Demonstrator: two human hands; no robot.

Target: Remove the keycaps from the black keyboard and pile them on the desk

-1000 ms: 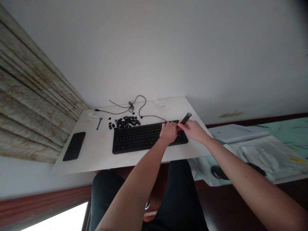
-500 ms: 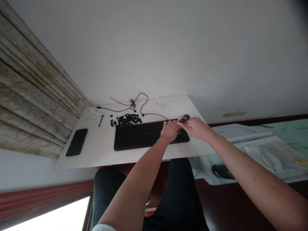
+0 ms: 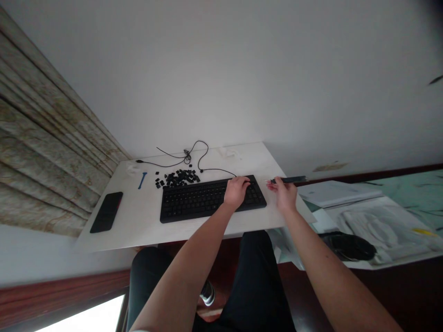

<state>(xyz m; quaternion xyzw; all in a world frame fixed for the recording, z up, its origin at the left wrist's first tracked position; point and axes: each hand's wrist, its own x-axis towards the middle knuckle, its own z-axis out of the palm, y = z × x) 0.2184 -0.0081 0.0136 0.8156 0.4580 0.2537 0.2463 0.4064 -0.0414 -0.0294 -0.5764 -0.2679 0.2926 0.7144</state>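
As the left hand, grip unclear, rests on the black rectangular keyboard, the right hand, clamped on a slim dark tool, withdraws rightward, apparently pausing.

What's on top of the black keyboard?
The left hand is on the black keyboard, right of its middle; keyboard shows on either side. Whatever lies directly beneath the hand is covered.
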